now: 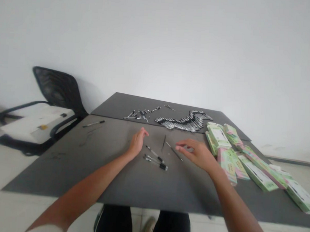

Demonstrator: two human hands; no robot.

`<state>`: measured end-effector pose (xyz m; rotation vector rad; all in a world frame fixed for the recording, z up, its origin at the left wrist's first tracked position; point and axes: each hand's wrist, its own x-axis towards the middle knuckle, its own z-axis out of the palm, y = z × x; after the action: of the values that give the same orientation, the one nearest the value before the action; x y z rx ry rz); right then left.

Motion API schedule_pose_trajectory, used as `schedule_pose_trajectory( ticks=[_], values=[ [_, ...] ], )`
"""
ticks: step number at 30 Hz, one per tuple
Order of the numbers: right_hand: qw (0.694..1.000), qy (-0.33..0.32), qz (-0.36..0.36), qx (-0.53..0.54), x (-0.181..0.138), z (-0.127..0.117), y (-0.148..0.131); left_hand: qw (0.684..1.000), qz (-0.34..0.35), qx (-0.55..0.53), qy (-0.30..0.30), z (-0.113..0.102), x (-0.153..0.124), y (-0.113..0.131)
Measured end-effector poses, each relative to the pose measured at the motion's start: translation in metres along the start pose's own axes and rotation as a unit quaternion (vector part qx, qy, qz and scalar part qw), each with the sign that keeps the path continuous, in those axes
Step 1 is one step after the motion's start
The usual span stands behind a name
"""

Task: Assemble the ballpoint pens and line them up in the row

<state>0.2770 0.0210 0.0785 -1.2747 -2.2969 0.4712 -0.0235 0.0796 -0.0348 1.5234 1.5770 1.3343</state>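
Observation:
My left hand [137,142] is raised just over the table, seen from the side, its fingers stretched forward and nothing visible in them. Beside it, to the right, lie a few clear pens with black caps [156,160]. My right hand [194,153] hovers with thumb and fingers apart, holding nothing. Close to its fingertips a thin pen refill [174,151] rests slantwise on the dark table. A short dark stick [164,142], perhaps another refill, lies left of that.
Farther back, many pens lie side by side in a wavy row [187,123], left of it a loose pile of pens [139,115]. Green and pink pen boxes [236,158] are heaped on the right. A lone pen [94,124] lies left, near a black chair [59,90].

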Motion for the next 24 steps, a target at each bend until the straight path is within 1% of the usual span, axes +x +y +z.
schedule_pose_trajectory(
  ticks=[1,2,4,8,11,14,16,20,24],
  values=[
    [0.998,-0.055,0.024,0.018,0.006,0.009,0.001,1.000,-0.003,0.007,-0.010,-0.001,0.000,0.000],
    [0.995,-0.085,0.034,0.027,0.013,0.017,0.003,1.000,-0.006,0.014,-0.015,-0.002,-0.001,-0.001],
    [0.992,-0.110,0.046,0.034,0.028,0.030,0.010,0.999,-0.006,0.030,-0.019,-0.005,-0.002,-0.001],
    [0.993,-0.097,0.064,0.028,0.048,0.045,0.024,0.998,0.011,0.061,-0.010,-0.015,-0.002,0.001],
    [0.992,-0.100,0.069,0.030,0.046,0.053,0.029,0.996,0.033,0.081,-0.009,-0.019,0.001,0.002],
    [0.989,-0.122,0.074,0.028,0.037,0.058,0.032,0.993,0.058,0.103,-0.018,-0.018,0.001,0.003],
    [0.989,-0.123,0.083,0.020,0.032,0.058,0.037,0.989,0.079,0.119,-0.029,-0.015,-0.002,0.003],
    [0.988,-0.102,0.117,-0.019,0.030,0.051,0.053,0.978,0.135,0.146,-0.057,-0.008,-0.012,0.008],
    [0.982,-0.122,0.135,-0.057,0.030,0.050,0.064,0.961,0.198,0.159,-0.111,-0.006,-0.022,0.015]
  ],
)
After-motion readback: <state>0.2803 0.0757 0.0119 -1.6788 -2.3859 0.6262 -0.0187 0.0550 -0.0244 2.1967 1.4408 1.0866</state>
